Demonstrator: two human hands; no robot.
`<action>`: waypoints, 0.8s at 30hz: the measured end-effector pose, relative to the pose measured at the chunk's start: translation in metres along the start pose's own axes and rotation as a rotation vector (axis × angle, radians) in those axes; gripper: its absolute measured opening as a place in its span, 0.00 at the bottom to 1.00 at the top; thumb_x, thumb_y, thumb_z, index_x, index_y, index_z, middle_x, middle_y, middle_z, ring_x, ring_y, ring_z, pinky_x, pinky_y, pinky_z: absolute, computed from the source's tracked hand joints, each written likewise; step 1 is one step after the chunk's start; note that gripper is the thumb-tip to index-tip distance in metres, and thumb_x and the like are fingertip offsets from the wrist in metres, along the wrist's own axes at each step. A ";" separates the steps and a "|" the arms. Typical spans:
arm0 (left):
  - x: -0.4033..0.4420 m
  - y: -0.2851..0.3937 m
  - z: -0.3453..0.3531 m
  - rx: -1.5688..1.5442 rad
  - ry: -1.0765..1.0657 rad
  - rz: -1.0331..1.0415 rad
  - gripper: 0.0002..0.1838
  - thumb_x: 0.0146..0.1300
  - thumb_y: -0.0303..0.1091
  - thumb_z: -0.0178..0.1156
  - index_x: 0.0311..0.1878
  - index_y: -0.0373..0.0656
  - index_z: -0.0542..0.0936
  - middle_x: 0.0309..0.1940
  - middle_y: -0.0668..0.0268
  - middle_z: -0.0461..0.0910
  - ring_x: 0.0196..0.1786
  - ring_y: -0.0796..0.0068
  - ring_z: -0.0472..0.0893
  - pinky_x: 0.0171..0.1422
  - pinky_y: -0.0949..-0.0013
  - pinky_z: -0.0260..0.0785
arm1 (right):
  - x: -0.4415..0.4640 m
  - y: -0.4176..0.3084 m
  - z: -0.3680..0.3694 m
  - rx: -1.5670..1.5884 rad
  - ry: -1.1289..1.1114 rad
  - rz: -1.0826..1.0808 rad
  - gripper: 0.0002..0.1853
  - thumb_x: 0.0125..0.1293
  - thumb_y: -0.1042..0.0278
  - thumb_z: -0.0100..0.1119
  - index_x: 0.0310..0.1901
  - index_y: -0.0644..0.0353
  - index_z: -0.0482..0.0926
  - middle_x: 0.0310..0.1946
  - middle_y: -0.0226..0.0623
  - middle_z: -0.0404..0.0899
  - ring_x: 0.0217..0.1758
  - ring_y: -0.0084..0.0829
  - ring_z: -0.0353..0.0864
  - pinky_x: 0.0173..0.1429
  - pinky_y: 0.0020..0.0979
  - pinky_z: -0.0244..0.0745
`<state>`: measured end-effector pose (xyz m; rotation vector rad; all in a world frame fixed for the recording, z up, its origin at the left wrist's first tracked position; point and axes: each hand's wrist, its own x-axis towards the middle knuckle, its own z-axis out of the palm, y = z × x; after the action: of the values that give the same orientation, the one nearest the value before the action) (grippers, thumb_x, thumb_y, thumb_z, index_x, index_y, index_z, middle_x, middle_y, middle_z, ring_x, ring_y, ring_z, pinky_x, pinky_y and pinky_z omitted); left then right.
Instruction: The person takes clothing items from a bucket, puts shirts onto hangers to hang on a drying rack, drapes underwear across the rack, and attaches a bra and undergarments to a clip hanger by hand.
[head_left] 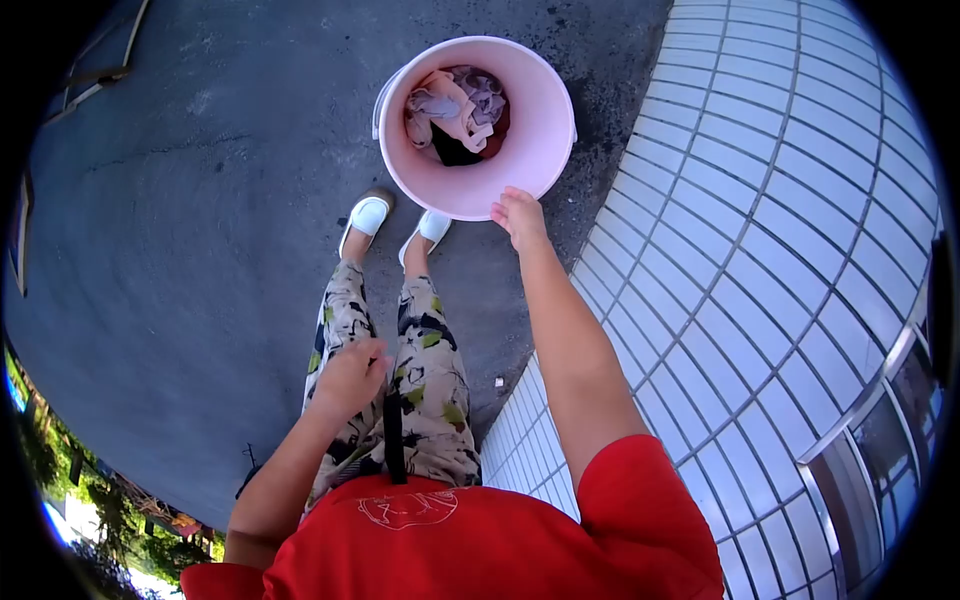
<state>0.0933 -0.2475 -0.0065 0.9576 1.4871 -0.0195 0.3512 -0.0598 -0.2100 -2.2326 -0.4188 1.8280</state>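
Your right hand (518, 218) is at the near rim of the pink bucket (530, 150), fingers bent; can't tell whether they grip. Your left hand (352, 378) hangs loosely curled before your trousers (430, 360); can't tell if it's closed. Clothes (462, 112) lie inside the bucket, your shoes (368, 213) just short of it. Tiled wall (740, 250) hems your right; dark ground (200, 220) spreads left.
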 end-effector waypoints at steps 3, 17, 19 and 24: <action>0.019 -0.014 0.029 -0.069 -0.088 -0.082 0.13 0.62 0.34 0.56 0.47 0.38 0.77 0.38 0.53 0.81 0.39 0.56 0.81 0.45 0.62 0.73 | 0.091 0.020 0.013 0.117 0.071 -0.008 0.24 0.64 0.79 0.48 0.62 0.68 0.62 0.50 0.47 0.72 0.47 0.39 0.77 0.50 0.36 0.79; 0.092 -0.040 0.064 -0.279 -0.155 -0.229 0.12 0.62 0.34 0.57 0.45 0.40 0.77 0.38 0.54 0.80 0.40 0.54 0.80 0.45 0.59 0.72 | 0.262 0.037 0.055 -1.003 0.235 -0.384 0.35 0.51 0.73 0.61 0.61 0.64 0.58 0.65 0.53 0.59 0.61 0.50 0.69 0.62 0.38 0.68; 0.089 -0.046 0.058 -0.272 -0.102 -0.221 0.11 0.62 0.33 0.57 0.45 0.39 0.77 0.38 0.53 0.80 0.40 0.54 0.80 0.44 0.59 0.72 | 0.252 0.023 0.056 -1.164 0.095 -0.149 0.35 0.49 0.65 0.69 0.57 0.66 0.63 0.56 0.51 0.72 0.56 0.49 0.75 0.57 0.39 0.73; 0.076 -0.026 0.033 -0.364 -0.044 -0.296 0.10 0.63 0.29 0.54 0.45 0.36 0.77 0.36 0.54 0.80 0.37 0.60 0.81 0.43 0.65 0.73 | 0.205 -0.015 0.040 -0.795 -0.072 -0.122 0.24 0.47 0.56 0.71 0.35 0.73 0.79 0.30 0.45 0.81 0.19 0.33 0.80 0.28 0.31 0.77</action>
<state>0.1174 -0.2418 -0.0893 0.4382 1.5153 0.0153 0.3482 0.0274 -0.4001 -2.4988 -1.4760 1.8840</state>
